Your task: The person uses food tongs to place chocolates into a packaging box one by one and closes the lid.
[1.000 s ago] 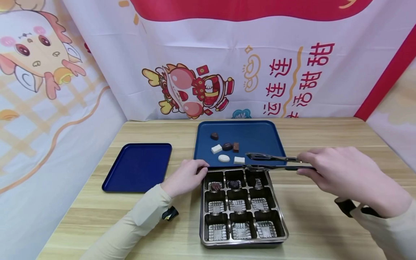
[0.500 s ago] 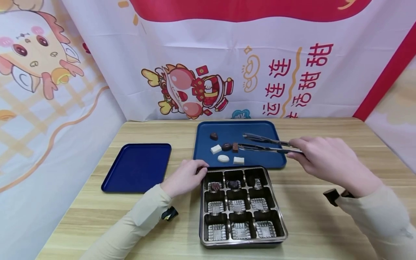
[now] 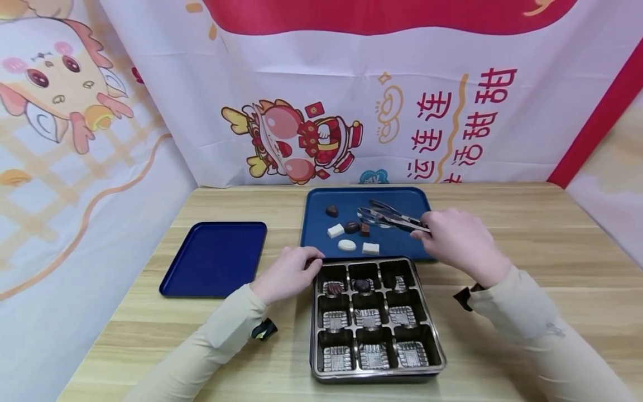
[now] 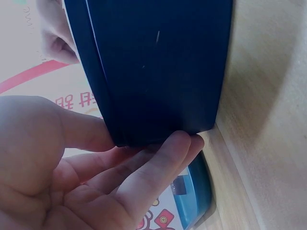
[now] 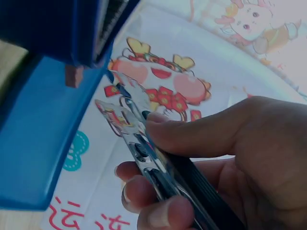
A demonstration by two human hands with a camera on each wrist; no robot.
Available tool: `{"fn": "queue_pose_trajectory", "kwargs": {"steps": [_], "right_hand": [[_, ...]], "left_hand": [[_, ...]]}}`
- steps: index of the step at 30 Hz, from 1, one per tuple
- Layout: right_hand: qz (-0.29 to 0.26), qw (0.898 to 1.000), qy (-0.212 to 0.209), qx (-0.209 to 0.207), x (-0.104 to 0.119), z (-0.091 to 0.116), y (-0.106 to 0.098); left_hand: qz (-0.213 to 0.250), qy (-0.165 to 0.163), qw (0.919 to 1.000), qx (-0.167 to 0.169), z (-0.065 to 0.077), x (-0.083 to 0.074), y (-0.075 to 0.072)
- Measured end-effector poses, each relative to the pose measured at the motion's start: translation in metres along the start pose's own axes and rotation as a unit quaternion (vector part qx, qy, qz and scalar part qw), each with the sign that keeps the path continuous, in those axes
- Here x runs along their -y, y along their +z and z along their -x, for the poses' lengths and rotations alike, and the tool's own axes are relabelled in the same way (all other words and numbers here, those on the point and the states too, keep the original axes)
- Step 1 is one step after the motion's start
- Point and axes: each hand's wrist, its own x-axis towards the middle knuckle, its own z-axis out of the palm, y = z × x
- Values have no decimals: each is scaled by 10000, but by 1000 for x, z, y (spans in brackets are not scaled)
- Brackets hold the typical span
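Counter (image 3: 261,368): pale wood-grain top, backed by a white cloth (image 3: 176,100) hanging upright. A second cloth (image 3: 100,234) closes the left side: orange lattice, wavy line, horned cartoon head. Red band (image 3: 392,17) across the top; red stripe (image 3: 598,117) slanting at right.

On the counter: navy tray (image 3: 216,259) at left; blue tray (image 3: 351,200) at the back, carrying six chocolates—heart-like brown piece (image 3: 331,210), dark oval (image 3: 352,227), brown block (image 3: 365,230), white oval (image 3: 346,245), two white rectangular ones. In front, a nine-compartment box (image 3: 377,377); chocolates in the far-left and far-middle compartments, the far-right too dark to tell.

Left hand (image 3: 286,273): thumb and fingers grasping the box's far-left corner. Right hand (image 3: 459,240): fingers clasped round metal tongs (image 3: 406,223), tips parted over the blue tray, near the brown block. Cream sleeves, dark bands at both wrists.

Writing: red characters on the back cloth, turned sideways; 运连连 and 活甜甜 legible, the lowest cut off by the counter edge. Beside them, a printed dragon figure (image 3: 296,139) with red envelopes. Teal badge (image 3: 374,177) below, its marks too small to read.
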Motion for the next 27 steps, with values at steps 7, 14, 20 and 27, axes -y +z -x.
{"fn": "queue_pose_trajectory", "kwargs": {"steps": [7,14,20,27], "right_hand": [[-148,9996,-90,241,0,-5,12],[-4,9967,192,785,-3,-7,11],[147,9971,325,670,-7,-9,9],[119,9986,78,500,-10,-14,16]], "left_hand": [[6,8,10000,97,-1,-1,2],[83,-37,9999,86,1,2,2],[10,19,10000,-3,1,3,1],[-2,20,10000,5,0,1,1]]}}
